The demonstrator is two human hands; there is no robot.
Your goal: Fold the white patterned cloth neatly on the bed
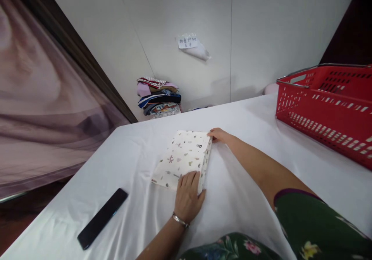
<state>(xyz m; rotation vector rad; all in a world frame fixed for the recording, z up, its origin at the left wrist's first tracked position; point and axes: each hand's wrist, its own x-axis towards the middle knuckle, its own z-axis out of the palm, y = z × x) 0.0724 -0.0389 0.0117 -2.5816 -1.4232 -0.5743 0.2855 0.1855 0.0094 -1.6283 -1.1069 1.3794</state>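
A folded white cloth (pixel 186 151) printed with small scattered motifs lies on the white-covered table in front of me. Its layered folds show along the right side. My right hand (pixel 219 135) has its fingers closed on the cloth's far right corner. At the near edge, my left hand (pixel 188 198), with a silver bracelet at the wrist, rests its extended fingers on top of the fabric. The left thumb lies apart, beside the near right corner. What is under the left palm is hidden.
A black phone-like slab (pixel 102 218) lies at the table's left. On the right stands a red plastic basket (pixel 325 112) with a metal handle. Beyond the far edge is a stack of folded fabrics (pixel 159 97). A handwritten paper (pixel 187 42) hangs on the wall; a pinkish curtain (pixel 52 97) drapes left.
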